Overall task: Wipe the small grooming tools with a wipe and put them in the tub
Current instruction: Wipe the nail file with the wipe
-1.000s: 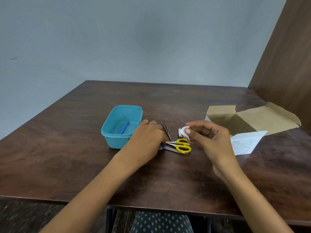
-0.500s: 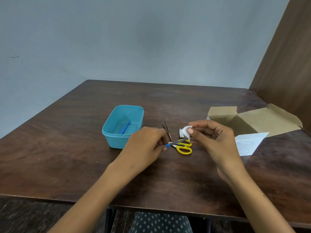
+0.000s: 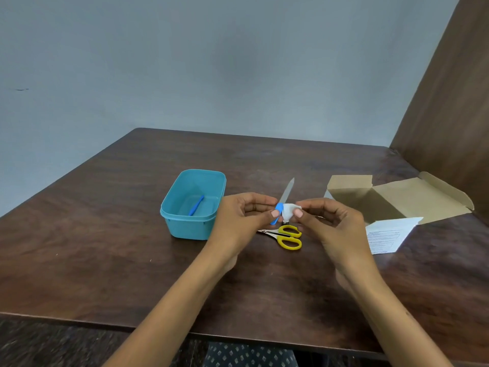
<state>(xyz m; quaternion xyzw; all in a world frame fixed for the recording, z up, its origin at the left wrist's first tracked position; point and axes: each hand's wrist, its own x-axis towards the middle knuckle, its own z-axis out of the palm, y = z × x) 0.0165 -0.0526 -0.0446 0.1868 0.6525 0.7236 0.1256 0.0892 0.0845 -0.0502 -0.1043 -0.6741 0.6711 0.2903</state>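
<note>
**Nail file held against the wipe above the table**

I am pinching the blue plastic handle of a slim metal nail file (image 3: 283, 201) between the thumb and fingertips of my left hand (image 3: 242, 217); its flat grey blade is pointing up and away from me. My right hand (image 3: 326, 221) is pinching a small crumpled white wipe (image 3: 289, 211), which is touching the file just beside the handle. Both hands are hovering above the dark, wood-grained table (image 3: 105, 247). Below them, small scissors with yellow plastic loops (image 3: 287, 237) are lying flat on the wood. To the left, the turquoise rectangular plastic tub (image 3: 190, 226) with rounded corners is holding a thin blue stick (image 3: 196, 205). To the right, an opened brown cardboard box (image 3: 397, 197) is sitting behind a printed white paper leaflet (image 3: 389, 234).
</note>
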